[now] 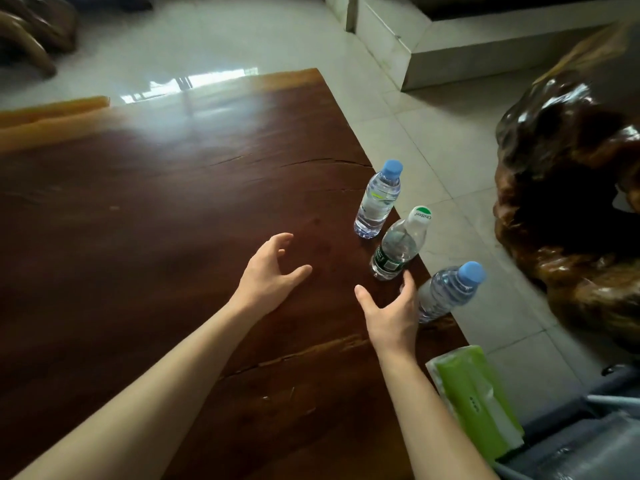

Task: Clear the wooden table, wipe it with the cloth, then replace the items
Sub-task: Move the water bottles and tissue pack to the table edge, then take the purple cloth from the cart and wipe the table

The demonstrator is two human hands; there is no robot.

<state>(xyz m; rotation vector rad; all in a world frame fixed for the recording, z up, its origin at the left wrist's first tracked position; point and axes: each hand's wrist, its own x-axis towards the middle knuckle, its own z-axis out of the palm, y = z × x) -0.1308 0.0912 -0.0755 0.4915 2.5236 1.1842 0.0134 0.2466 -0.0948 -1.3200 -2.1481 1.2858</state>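
Note:
Three water bottles stand along the right edge of the dark wooden table (145,220). The far bottle (378,200) has a blue cap. The middle bottle (398,247) has a white cap and a green label. The near bottle (446,294) also has a blue cap. My right hand (391,313) hovers open just left of the near bottle, its fingertips close to the middle one, holding nothing. My left hand (268,275) is over the table to the left, fingers spread and empty. A green tissue pack (478,400) lies at the table's near right corner. No cloth is visible.
A large polished root-wood seat (568,209) stands on the tiled floor right of the table. Grey items (588,441) sit at the bottom right. More carved wood (31,32) is at the far left, and a pale stepped platform (433,39) at the back.

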